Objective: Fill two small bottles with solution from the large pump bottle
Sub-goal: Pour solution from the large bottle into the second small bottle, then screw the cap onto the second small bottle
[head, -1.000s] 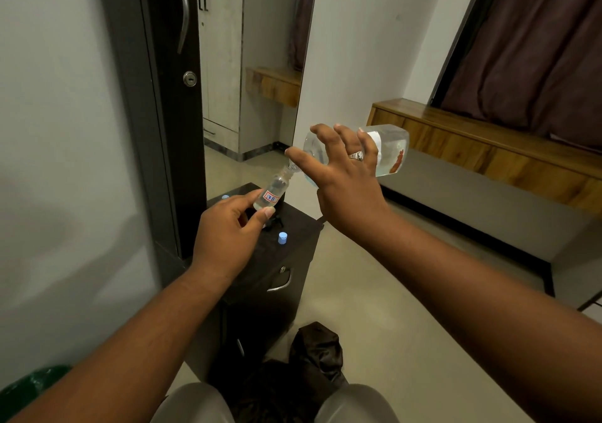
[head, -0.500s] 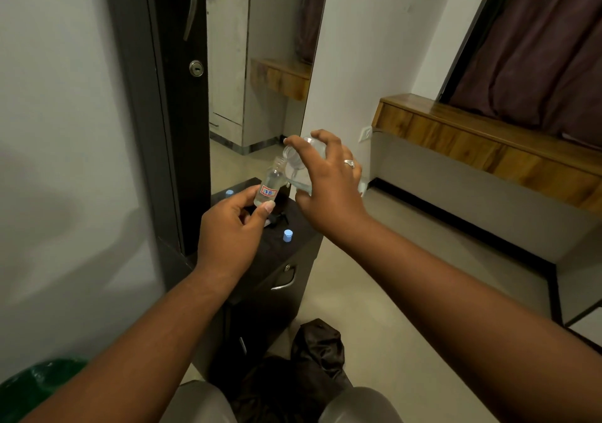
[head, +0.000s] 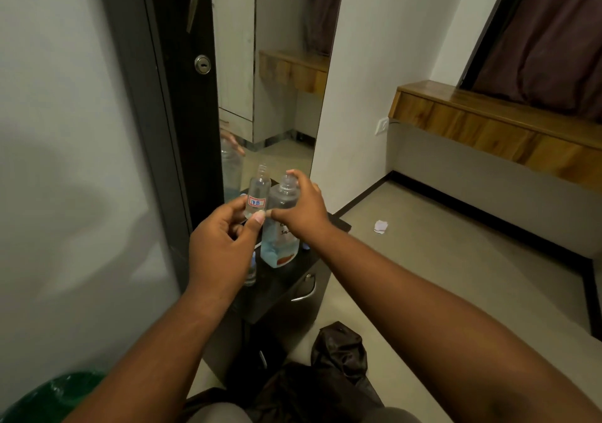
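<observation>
My left hand (head: 224,246) holds a small clear bottle (head: 259,191) upright and uncapped; its label reads "78". Right beside it the large clear bottle (head: 280,227), with bluish solution low inside and no pump on its neck, stands on the black drawer cabinet (head: 293,292). My right hand (head: 304,209) grips the large bottle around its shoulder. A second small bottle (head: 250,271) with a blue cap stands on the cabinet below my left hand, partly hidden. A small blue cap (head: 306,246) peeks out under my right wrist.
A dark door with a mirror (head: 277,96) rises just behind the cabinet. A green bin (head: 52,400) sits at lower left, a black bag (head: 338,354) on the floor near my knees. A paper scrap (head: 380,226) lies on the floor; a wooden ledge (head: 488,119) runs along the right wall.
My right hand brought the large bottle from a tilted pouring position down to upright on the cabinet. The left hand lifted the small bottle upright, away from the large bottle's mouth.
</observation>
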